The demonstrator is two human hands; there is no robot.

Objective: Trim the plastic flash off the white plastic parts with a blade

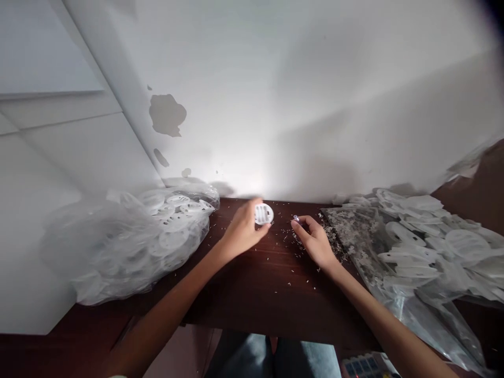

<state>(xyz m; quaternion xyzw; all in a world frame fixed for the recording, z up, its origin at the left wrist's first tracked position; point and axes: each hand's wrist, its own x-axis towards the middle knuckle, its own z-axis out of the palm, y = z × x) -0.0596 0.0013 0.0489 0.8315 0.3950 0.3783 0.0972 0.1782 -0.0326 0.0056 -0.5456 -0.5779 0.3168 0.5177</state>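
My left hand point(241, 233) grips a white oval plastic piece with slots point(264, 213) by its edge, thumb below and fingers behind. To the right of it and apart from it, my right hand point(318, 245) pinches a small shiny, purplish-clear piece point(296, 218) between thumb and fingertips; its exact kind is too small to make out. Both hands are above a dark brown wooden table point(244, 283). Tiny white bits point(289, 284) lie scattered on the tabletop below and around my right hand.
A clear plastic bag point(137, 247) full of white slotted pieces stands at the left. On the right, more white pieces point(413, 247) are heaped on plastic, beside a mass of small translucent bits point(350, 228). A white wall point(252, 105) rises behind the table. Below right sits a power strip point(366, 365).
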